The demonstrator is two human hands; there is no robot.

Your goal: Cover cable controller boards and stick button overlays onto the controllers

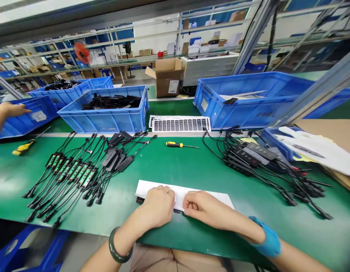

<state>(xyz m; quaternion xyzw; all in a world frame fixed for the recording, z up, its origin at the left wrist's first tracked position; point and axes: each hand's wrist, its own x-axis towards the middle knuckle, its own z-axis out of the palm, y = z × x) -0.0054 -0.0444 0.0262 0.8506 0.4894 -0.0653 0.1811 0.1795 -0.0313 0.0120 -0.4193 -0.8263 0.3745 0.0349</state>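
Note:
My left hand (pixel 158 206) and my right hand (pixel 202 209) rest close together on a white paper sheet (pixel 180 193) at the near edge of the green table (pixel 177 166). Both hands have their fingers curled down and pinch something small and dark at the sheet's near edge; I cannot make out what it is. A dark bracelet circles my left wrist and a blue band my right wrist. To the left lie several black cables with exposed green circuit boards (pixel 70 170) and some with black cases (pixel 115 158).
A pile of black cased cables (pixel 257 158) lies at the right. A sheet of dark labels (pixel 179 124) and a yellow-handled screwdriver (pixel 179 144) lie beyond my hands. Blue bins (pixel 107 119) (pixel 248 102) stand behind. Another person's hand (pixel 10 109) reaches in at far left near a second screwdriver (pixel 23 148).

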